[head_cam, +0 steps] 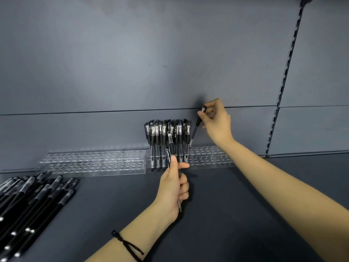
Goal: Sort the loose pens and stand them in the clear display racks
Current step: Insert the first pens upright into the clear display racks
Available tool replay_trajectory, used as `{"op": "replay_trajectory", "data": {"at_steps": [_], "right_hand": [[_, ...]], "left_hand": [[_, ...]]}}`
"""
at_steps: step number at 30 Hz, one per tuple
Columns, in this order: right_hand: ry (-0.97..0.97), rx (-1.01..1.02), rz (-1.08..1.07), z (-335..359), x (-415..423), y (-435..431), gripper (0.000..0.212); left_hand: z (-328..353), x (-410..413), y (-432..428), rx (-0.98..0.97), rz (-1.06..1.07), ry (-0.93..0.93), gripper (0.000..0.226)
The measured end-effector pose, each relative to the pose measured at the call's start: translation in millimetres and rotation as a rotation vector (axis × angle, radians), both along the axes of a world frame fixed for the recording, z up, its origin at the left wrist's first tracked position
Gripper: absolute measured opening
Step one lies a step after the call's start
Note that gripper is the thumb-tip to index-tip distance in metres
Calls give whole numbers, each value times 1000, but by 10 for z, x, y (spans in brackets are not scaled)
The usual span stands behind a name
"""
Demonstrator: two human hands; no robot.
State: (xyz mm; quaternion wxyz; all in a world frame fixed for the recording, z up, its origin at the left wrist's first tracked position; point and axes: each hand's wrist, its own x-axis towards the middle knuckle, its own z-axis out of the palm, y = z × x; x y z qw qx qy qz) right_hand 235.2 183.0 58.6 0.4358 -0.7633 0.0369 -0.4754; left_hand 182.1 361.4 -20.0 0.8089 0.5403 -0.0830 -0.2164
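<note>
the right hand (217, 120) pinches a pen (197, 125) near its cap, tip angled down toward the right rack (211, 156), just beside the racked pens (166, 137); gripping it high likely leaves the tip free to find a hole; it does not look seated yet; the left hand (173, 188) grips a spare pen (171, 144) upright in front of that rack, apparently kept ready to pass over next; whether it holds more than one i cannot tell; the loose pens (34, 201) lie heaped at the left of the shelf (226, 205), well apart from the racks; the left rack (94, 161) holds none, so much sorting remains
</note>
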Motion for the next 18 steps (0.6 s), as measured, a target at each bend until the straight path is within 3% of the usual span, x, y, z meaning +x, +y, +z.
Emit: {"op": "replay_trajectory", "data": {"at_steps": [8, 12, 14, 18], "right_hand": [[217, -263, 86, -241, -8, -2, 10], [67, -181, -21, -253, -127, 93, 18], [77, -119, 64, -224, -221, 221, 14], [364, -104, 319, -196, -359, 434, 23]], "left_hand": [[1, 3, 7, 8, -31, -20, 45], [-1, 1, 19, 29, -48, -57, 46], [-7, 6, 18, 52, -54, -90, 45], [-17, -13, -8, 99, -89, -134, 40]]}}
